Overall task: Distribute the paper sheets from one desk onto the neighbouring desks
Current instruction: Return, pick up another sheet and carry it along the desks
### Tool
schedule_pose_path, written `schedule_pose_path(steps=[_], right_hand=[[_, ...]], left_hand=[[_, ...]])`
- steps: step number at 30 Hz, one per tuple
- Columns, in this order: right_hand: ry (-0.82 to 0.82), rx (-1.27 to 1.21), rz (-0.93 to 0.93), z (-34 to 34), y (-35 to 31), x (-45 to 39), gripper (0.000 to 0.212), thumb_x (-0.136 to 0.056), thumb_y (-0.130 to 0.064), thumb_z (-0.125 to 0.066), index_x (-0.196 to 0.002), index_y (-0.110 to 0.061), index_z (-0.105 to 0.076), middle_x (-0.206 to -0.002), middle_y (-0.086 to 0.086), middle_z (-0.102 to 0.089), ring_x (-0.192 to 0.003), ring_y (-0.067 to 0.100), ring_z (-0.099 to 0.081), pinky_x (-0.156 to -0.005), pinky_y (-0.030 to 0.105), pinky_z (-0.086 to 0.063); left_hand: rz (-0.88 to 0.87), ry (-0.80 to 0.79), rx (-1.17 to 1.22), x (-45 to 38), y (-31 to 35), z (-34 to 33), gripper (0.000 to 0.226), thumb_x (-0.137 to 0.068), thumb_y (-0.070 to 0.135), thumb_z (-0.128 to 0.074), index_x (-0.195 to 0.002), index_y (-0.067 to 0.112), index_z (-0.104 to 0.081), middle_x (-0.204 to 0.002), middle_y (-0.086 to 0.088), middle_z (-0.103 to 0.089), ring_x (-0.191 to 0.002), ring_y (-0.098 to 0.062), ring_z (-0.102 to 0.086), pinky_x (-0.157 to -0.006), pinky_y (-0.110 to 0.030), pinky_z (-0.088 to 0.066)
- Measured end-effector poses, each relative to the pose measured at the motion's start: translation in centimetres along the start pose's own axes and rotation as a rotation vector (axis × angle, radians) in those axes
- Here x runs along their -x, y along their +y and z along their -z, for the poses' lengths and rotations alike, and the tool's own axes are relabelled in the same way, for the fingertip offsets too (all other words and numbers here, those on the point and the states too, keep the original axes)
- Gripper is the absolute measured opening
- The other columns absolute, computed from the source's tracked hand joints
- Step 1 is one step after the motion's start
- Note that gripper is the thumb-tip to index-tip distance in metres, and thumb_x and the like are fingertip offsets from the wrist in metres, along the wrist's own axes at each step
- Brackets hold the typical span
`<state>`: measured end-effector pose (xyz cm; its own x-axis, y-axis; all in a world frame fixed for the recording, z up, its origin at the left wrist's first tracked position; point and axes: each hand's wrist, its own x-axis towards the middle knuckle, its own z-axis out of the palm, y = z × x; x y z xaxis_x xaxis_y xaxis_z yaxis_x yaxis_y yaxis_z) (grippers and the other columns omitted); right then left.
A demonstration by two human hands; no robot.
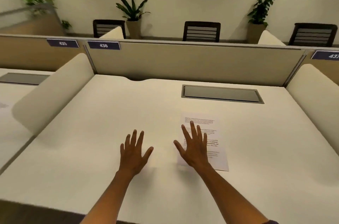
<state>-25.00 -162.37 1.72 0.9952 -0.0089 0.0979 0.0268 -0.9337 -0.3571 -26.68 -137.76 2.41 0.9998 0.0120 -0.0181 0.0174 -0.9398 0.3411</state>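
A printed paper sheet (214, 143) lies flat on the white desk (91, 150) labelled 436, right of centre. My right hand (194, 148) is spread, palm down, over the sheet's left part; whether it touches the paper I cannot tell. My left hand (134, 152) is spread, palm down, over the bare desktop to the left of the sheet, holding nothing. At the far left edge, something pale grey lies on the neighbouring desk (11, 95) labelled 435; it is too cut off to identify.
Rounded cream dividers stand at the left (51, 91) and right (315, 91) sides of the desk. A beige back partition (192, 62) closes the far side. A grey cable hatch (222, 94) is set into the desktop. Chairs and potted plants stand beyond.
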Motion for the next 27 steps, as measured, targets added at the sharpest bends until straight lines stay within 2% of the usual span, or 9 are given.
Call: schedule_pose_path(steps=[5,9,14,17,21,27], right_hand=[[-0.015,-0.006,0.132,-1.9,-9.7,1.9,0.077,-0.086,-0.076,-0.02,-0.152,-0.042,0.0,-0.164,-0.005,0.015,-0.152,0.025,0.01,-0.121,0.055,-0.001],[-0.027,-0.008,0.245,-3.8,-18.4,5.0,0.077,-0.086,-0.077,-0.018,-0.152,-0.043,0.002,-0.164,-0.005,0.015,-0.152,0.026,0.008,-0.121,0.055,-0.002],[-0.043,-0.054,0.366,-6.7,-29.7,9.4,0.078,-0.083,-0.08,-0.013,-0.148,-0.046,0.012,-0.162,-0.005,0.018,-0.151,0.024,0.013,-0.119,0.054,0.004],[-0.068,-0.062,0.453,-8.4,-36.3,11.8,0.078,-0.082,-0.082,-0.011,-0.147,-0.048,0.016,-0.162,-0.006,0.021,-0.15,0.023,0.016,-0.118,0.054,0.009],[-0.104,-0.063,0.572,-10.2,-43.9,14.0,0.081,-0.08,-0.084,-0.01,-0.148,-0.048,0.014,-0.161,-0.008,0.024,-0.15,0.022,0.019,-0.116,0.052,0.015],[-0.147,-0.094,0.719,-13.1,-54.4,15.3,0.08,-0.08,-0.085,-0.011,-0.149,-0.049,0.009,-0.162,-0.009,0.021,-0.15,0.022,0.017,-0.12,0.054,0.011]], left_hand=[[0.093,0.064,-0.017,4.8,-7.9,4.0,0.079,-0.091,0.068,-0.031,-0.155,0.033,-0.001,-0.165,0.001,0.007,-0.152,-0.026,0.005,-0.121,-0.054,-0.007],[0.174,0.111,-0.046,9.6,-15.2,7.9,0.079,-0.091,0.068,-0.028,-0.154,0.032,0.002,-0.165,-0.001,0.009,-0.152,-0.028,0.007,-0.12,-0.055,-0.005],[0.279,0.154,-0.095,16.6,-25.1,12.7,0.08,-0.091,0.069,-0.026,-0.155,0.031,0.003,-0.165,-0.003,0.01,-0.152,-0.029,0.007,-0.12,-0.055,-0.005],[0.364,0.211,-0.099,20.8,-30.5,15.3,0.081,-0.09,0.069,-0.03,-0.155,0.029,-0.003,-0.165,-0.004,0.003,-0.152,-0.029,0.003,-0.119,-0.057,-0.008],[0.447,0.28,-0.077,25.2,-36.2,18.2,0.08,-0.09,0.067,-0.036,-0.155,0.03,-0.009,-0.165,-0.005,-0.001,-0.151,-0.032,-0.001,-0.118,-0.059,-0.01],[0.586,0.353,-0.044,29.1,-43.8,21.2,0.08,-0.09,0.067,-0.036,-0.155,0.031,-0.006,-0.165,-0.003,0.001,-0.152,-0.03,0.0,-0.119,-0.059,-0.01]])
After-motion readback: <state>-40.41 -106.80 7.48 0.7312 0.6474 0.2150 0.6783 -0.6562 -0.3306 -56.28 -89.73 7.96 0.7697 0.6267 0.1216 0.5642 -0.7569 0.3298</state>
